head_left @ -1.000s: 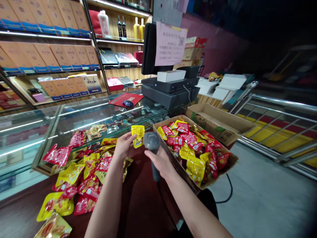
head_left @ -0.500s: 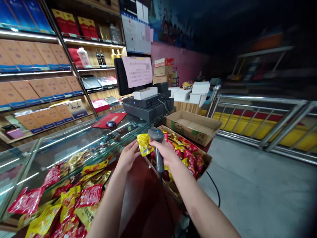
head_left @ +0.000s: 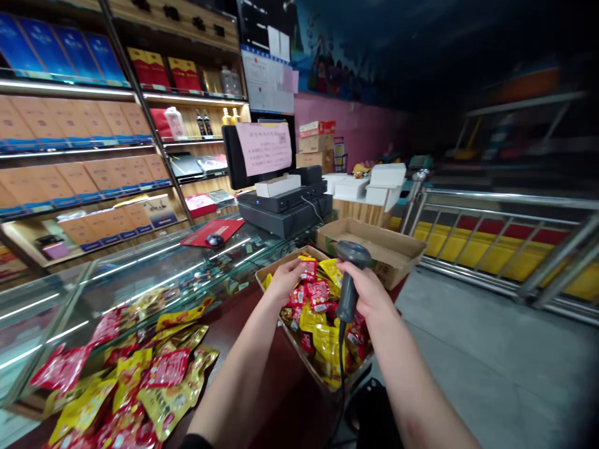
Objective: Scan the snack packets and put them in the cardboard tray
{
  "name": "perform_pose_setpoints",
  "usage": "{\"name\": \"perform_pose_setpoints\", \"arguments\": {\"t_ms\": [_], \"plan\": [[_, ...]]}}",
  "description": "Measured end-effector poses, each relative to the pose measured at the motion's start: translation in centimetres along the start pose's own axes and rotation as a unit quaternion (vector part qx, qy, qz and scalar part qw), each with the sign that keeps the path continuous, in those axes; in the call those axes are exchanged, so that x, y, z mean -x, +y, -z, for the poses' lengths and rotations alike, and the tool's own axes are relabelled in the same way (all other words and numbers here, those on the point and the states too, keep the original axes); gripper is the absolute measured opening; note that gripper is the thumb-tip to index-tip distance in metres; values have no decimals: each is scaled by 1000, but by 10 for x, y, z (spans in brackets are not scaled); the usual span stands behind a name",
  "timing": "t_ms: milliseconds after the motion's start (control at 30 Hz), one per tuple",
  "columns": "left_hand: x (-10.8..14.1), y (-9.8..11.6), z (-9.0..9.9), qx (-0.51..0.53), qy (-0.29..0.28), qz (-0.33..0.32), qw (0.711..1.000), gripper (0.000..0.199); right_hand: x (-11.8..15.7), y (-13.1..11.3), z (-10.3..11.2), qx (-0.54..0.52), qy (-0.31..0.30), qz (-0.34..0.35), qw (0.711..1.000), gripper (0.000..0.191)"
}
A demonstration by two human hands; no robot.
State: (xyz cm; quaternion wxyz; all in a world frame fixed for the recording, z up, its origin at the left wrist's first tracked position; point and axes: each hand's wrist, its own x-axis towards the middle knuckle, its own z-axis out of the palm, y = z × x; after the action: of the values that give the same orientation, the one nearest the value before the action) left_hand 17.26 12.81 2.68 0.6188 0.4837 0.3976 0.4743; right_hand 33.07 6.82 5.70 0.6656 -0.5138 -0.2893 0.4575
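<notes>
My right hand [head_left: 369, 290] is wrapped around the handle of a dark grey barcode scanner [head_left: 347, 293], held head-up over the right side of a cardboard box [head_left: 299, 355]. A cable runs down from its handle. My left hand [head_left: 284, 282] reaches over the box's left side, its fingers closed at the edge of a small red snack packet [head_left: 309, 270]; the fingertips are partly hidden. Red and yellow snack packets [head_left: 327, 346] fill the box. More packets lie heaped on the counter [head_left: 168, 368] at left, beside my left forearm.
An open cardboard box [head_left: 397, 246] stands behind the filled one. Further back are a monitor [head_left: 234, 159] with a pink sheet and a black cash drawer [head_left: 281, 215]. A mouse [head_left: 214, 240] rests on the glass counter. Metal railings [head_left: 491, 249] stand at right.
The yellow packet held before the scanner has left my left hand, which moved right over the box to a red packet. My right hand carried the scanner right. The view shifted, showing more of the box.
</notes>
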Motion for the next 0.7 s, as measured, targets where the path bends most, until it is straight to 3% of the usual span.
{"name": "perform_pose_setpoints", "arguments": {"t_ms": [100,267,500,633,700], "plan": [[23,9,37,-1,53,4,999,45,14,8,-24,11,-48,-10,999,31],[71,17,112,-5,124,-19,992,44,51,31,-87,15,-142,-36,989,31],[158,15,222,-36,235,-22,971,47,98,103,-160,72,-272,-100,954,27],[197,3,262,-135,293,-33,946,41,121,141,-182,112,-339,-158,920,21],[208,-11,269,-266,323,-54,906,39,130,155,-191,122,-362,-179,907,19]]}}
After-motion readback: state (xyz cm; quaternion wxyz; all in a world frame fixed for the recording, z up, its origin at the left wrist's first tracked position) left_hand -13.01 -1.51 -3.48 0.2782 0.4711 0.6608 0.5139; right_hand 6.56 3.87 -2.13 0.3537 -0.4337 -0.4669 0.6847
